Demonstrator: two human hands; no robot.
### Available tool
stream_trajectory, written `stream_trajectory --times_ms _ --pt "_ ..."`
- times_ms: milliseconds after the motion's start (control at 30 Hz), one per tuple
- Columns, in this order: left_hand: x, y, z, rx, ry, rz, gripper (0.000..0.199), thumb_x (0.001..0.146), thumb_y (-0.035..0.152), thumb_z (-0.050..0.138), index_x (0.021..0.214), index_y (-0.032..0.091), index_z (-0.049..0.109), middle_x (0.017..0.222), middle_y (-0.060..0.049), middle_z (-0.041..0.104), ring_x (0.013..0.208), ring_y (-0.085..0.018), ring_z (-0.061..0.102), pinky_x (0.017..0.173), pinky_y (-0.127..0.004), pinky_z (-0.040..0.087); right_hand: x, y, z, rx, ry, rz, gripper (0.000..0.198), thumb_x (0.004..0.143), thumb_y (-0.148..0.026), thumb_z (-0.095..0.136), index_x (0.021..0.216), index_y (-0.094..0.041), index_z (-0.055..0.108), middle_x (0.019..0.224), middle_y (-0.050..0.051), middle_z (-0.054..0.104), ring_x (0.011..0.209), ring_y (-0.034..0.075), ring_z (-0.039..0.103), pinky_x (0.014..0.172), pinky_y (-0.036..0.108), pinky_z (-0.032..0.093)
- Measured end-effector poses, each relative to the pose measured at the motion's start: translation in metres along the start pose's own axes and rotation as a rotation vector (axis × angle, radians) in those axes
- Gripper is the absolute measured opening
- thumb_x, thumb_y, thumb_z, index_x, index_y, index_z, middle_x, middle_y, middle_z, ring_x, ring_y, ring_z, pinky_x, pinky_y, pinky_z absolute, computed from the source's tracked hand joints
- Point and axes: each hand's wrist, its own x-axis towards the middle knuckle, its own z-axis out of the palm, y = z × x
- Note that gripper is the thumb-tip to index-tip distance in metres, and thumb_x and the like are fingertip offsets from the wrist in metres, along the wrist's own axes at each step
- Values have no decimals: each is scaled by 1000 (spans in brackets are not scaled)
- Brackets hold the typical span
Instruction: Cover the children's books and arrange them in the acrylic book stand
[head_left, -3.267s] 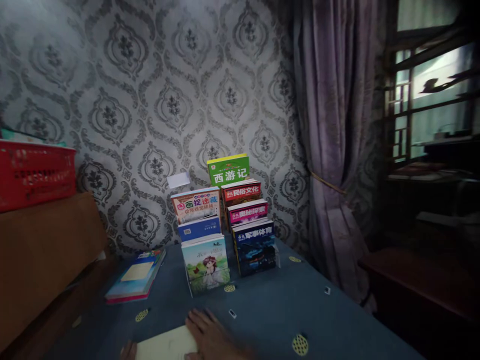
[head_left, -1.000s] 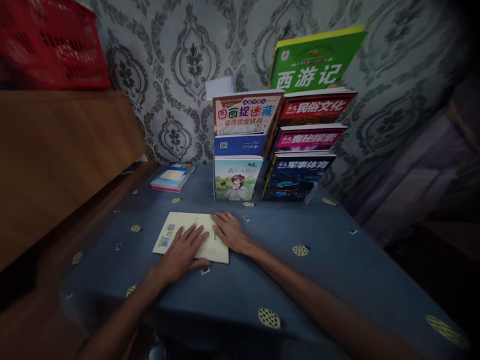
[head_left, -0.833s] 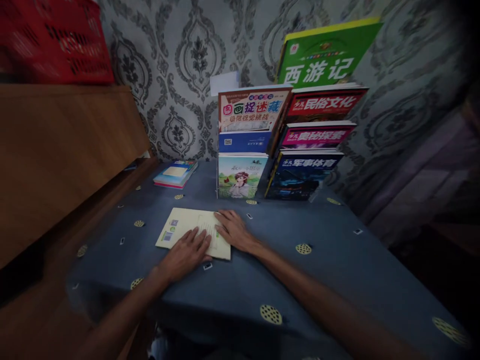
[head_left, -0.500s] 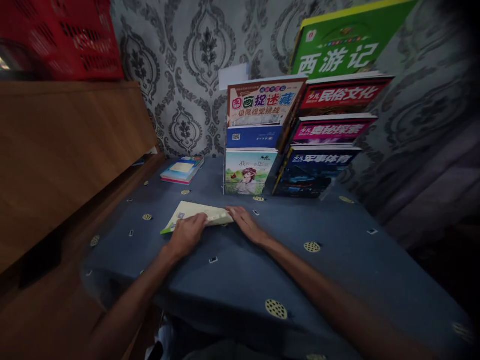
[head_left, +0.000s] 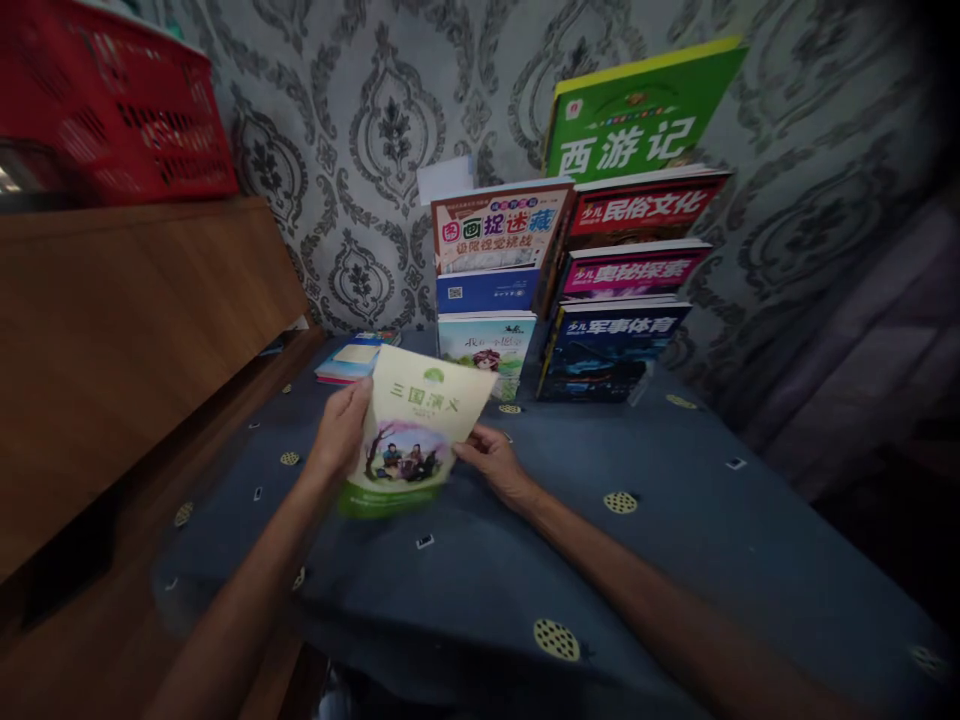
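Note:
A pale yellow and green book [head_left: 409,430] is held up above the table, its illustrated front cover facing me and slightly tilted. My left hand [head_left: 343,425] grips its left edge, with the fingers partly hidden behind the cover. At the lower right edge, my right hand [head_left: 491,462] pinches the book between thumb and fingers. Just behind the book's top stands a light-blue book [head_left: 495,345] with a drawn figure, partly covered by it.
Books stand in tiers against the patterned wall, among them a green book [head_left: 645,110] and a dark blue book [head_left: 611,350]. A small stack of books [head_left: 349,362] lies at the back left of the cloth-covered table [head_left: 675,560]. A red basket [head_left: 161,120] sits on a wooden cabinet [head_left: 142,350].
The book has been lifted off the table and turned upright, so its front cover now faces me. My left hand has moved up and left along with it. The view has shifted slightly.

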Motion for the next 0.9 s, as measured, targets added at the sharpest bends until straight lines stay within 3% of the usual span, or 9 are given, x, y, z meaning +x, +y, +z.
stream_trajectory --times_ms 133,267,333,433,533,600,700,800,900 --pt "6 -22 0 -220 84 -97 40 70 51 74 84 15 64 70 -3 71 70 -20 67 69 -31 54 -6 -6 7 74 -35 81 49 67 -60 78 91 -19 70 87 3 76 77 20 70 73 32 53" --pt "1 -66 -15 -154 246 -184 28 72 39 69 88 18 58 63 4 66 56 -13 62 61 -26 51 -7 -8 0 30 -73 175 49 70 -58 77 96 -18 67 78 1 73 67 15 67 62 25 49" --pt "-4 -82 -28 41 266 -209 28 77 36 64 99 20 56 55 7 60 47 -12 56 54 -24 46 -6 -6 -6 -54 -107 252 51 68 -61 77 90 -16 65 70 -1 70 60 13 62 54 22 44" --pt "-9 -90 -48 569 114 -130 28 84 34 55 107 19 59 51 6 55 46 -16 55 56 -28 45 -3 -2 -14 -182 -172 356 53 66 -64 75 86 -16 63 67 -1 68 56 12 59 49 20 40" --pt "-10 -88 -60 1045 -9 62 27 92 34 47 108 19 63 74 -5 68 72 -23 65 74 -36 49 -2 -5 -22 -322 -209 420 49 71 -64 70 85 -18 61 67 0 67 55 14 59 49 23 42" --pt "-9 -88 -61 1212 -54 168 30 94 33 43 112 18 63 95 -10 70 90 -26 64 85 -40 48 -1 -10 -26 -504 -212 431 41 78 -60 64 76 -19 59 58 -1 63 48 14 57 46 24 40" --pt "-7 -94 -58 1316 -124 256 33 95 30 41 117 15 62 110 -14 66 103 -28 60 93 -43 46 1 -20 -27 -969 -98 290 33 85 -47 59 64 -20 58 53 1 61 49 16 57 49 26 39" --pt "-7 -101 -55 1362 -126 249 36 97 29 39 121 14 61 115 -14 65 107 -29 58 93 -43 46 5 -25 -11 -1331 -1 52 20 88 -35 56 82 -20 68 77 7 72 75 23 67 65 29 46" --pt "-8 -103 -54 1403 -119 253 36 98 30 37 122 16 61 115 -12 66 109 -27 58 94 -43 46 14 -15 22 -1349 -229 -212 32 94 -28 49 119 -19 65 118 12 70 111 25 63 92 36 48"
